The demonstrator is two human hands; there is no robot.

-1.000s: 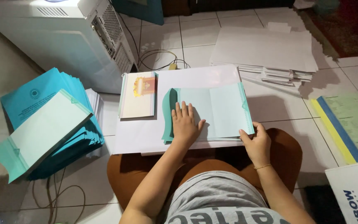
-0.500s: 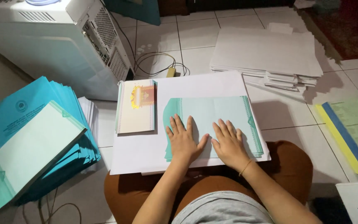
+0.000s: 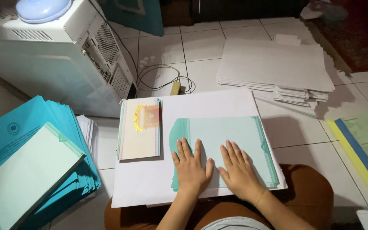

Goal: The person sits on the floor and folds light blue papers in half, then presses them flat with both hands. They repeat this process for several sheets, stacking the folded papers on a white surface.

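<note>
Hands lie flat, side by side, on a pale green folder (image 3: pixel 224 147) in the lower middle of the frame. The left hand (image 3: pixel 191 167) and right hand (image 3: pixel 239 170) press down with fingers spread and grip nothing. The folder sits on a big white board (image 3: pixel 145 187) across the lap. I think it could slide off the smooth board if one hand pushes harder. Its long side runs left to right, with the curved edge pointing left.
</note>
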